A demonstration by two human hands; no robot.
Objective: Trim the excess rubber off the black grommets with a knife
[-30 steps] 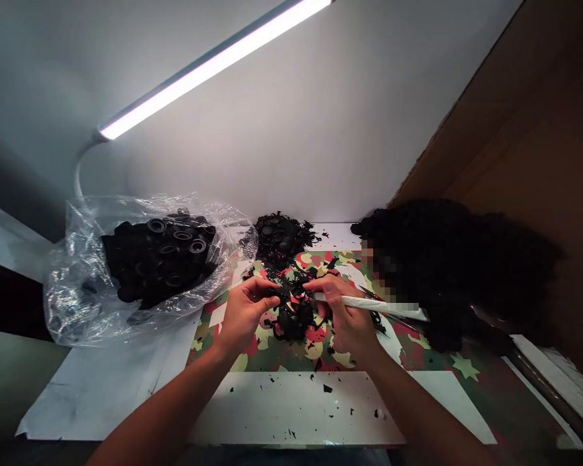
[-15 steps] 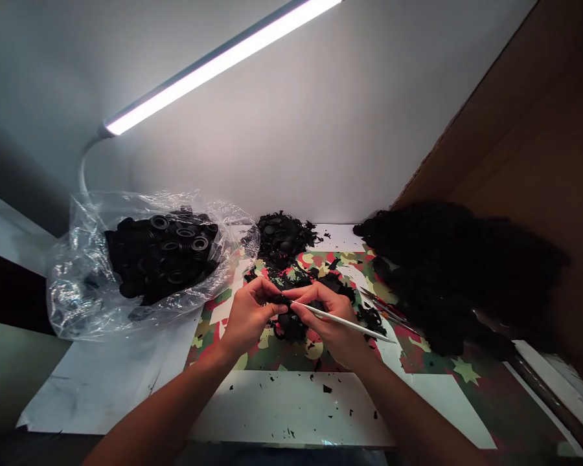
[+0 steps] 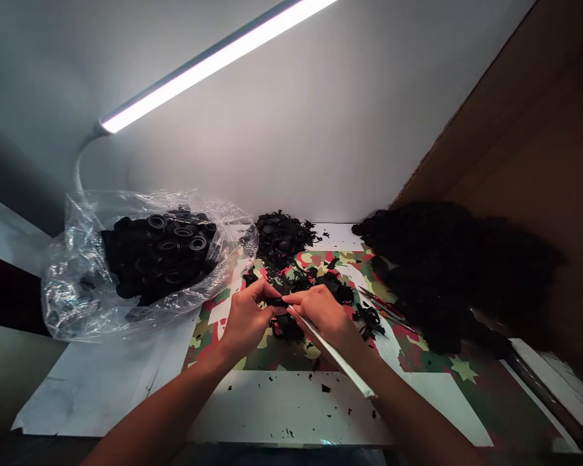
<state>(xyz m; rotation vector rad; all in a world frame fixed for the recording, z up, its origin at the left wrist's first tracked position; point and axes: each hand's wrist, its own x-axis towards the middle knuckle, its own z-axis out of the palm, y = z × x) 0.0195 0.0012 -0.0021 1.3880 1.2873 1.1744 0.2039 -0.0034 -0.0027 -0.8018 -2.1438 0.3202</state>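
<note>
My left hand pinches a small black rubber part between thumb and fingers, over the patterned sheet. Most of this part is hidden by the fingers. Close beside it, my right hand is closed round a slim white stick, whose near end sticks out below the palm toward my right forearm. The stick's far end meets the rubber part at my fingertips; whether it has a blade there I cannot tell. Below and behind both hands lie black rubber scraps.
A clear plastic bag of ribbed black rubber parts lies left. A small black heap sits at the back, and a large dark pile at right by the cardboard. Tweezers-like tools lie beside it. A lamp shines overhead.
The white stick has swung so its near end points lower and more toward me. My right hand has turned over with it; the left hand keeps its pinch in nearly the same place.
</note>
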